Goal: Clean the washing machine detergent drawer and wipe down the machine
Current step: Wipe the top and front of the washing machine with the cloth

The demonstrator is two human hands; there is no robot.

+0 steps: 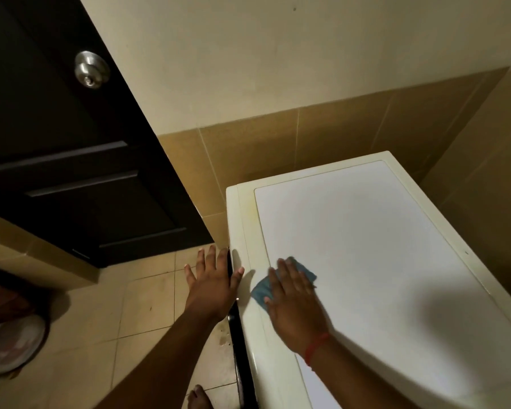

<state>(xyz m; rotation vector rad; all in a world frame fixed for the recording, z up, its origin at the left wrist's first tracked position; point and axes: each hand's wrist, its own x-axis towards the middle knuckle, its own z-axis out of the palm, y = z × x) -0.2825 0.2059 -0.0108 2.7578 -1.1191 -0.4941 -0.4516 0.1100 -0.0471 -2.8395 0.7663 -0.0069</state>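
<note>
The white washing machine [366, 231] fills the lower right, seen from above, its flat top panel bare. My right hand [292, 299] lies flat on a blue cloth [261, 289] near the top's front left corner, pressing it onto the surface. My left hand [211, 278] is spread open at the machine's front left edge, thumb touching the cream rim, fingers hanging over a dark strip on the front face. The detergent drawer is not visible from this angle.
A dark door [71, 157] with a silver knob [92, 69] stands at the left. Beige tiled walls [307, 137] close in behind and right of the machine. A round basin [12, 343] sits on the tiled floor at far left. My bare foot [199, 398] is by the machine's base.
</note>
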